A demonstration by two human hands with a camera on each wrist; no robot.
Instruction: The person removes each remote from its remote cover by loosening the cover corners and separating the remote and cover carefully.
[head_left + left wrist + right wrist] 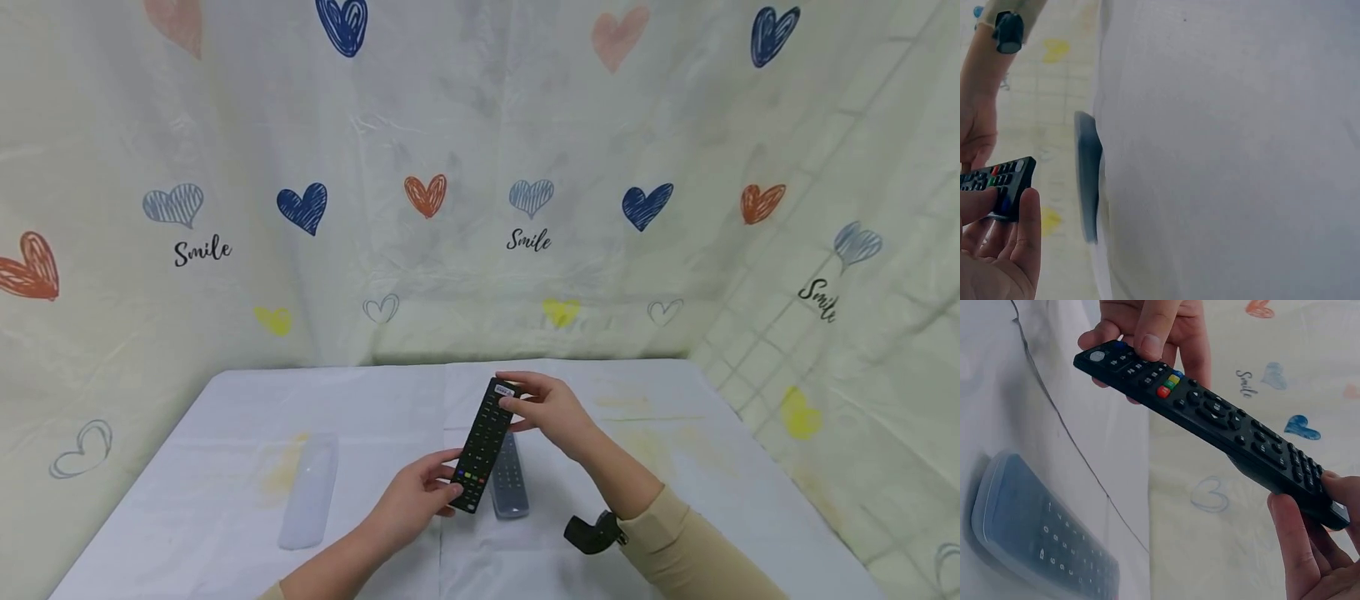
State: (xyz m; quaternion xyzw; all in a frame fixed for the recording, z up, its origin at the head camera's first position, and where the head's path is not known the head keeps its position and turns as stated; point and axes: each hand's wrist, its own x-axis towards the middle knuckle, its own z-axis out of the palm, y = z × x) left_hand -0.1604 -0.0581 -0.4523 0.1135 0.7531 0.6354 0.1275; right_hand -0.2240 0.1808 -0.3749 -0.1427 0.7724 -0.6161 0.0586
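A black remote control [481, 446] is held tilted above the table between both hands, its buttons facing up. My left hand [412, 498] pinches the lower end by the coloured buttons, thumb on top and fingers beneath, as the right wrist view also shows with the remote [1210, 419]. The other end, with a small white label, is gripped by my right hand [553, 414], thumb on its face. Below it a second, greyish remote [511, 483] in a translucent cover lies on the table, partly hidden in the head view. The right wrist view shows this covered remote [1041, 531] apart from both hands.
A flat, translucent whitish sleeve [309, 492] lies on the left of the white-covered table [390, 408]. Behind and beside the table hangs a pale curtain [465, 125] printed with hearts. A black camera mount [592, 533] juts from the right wrist above the table.
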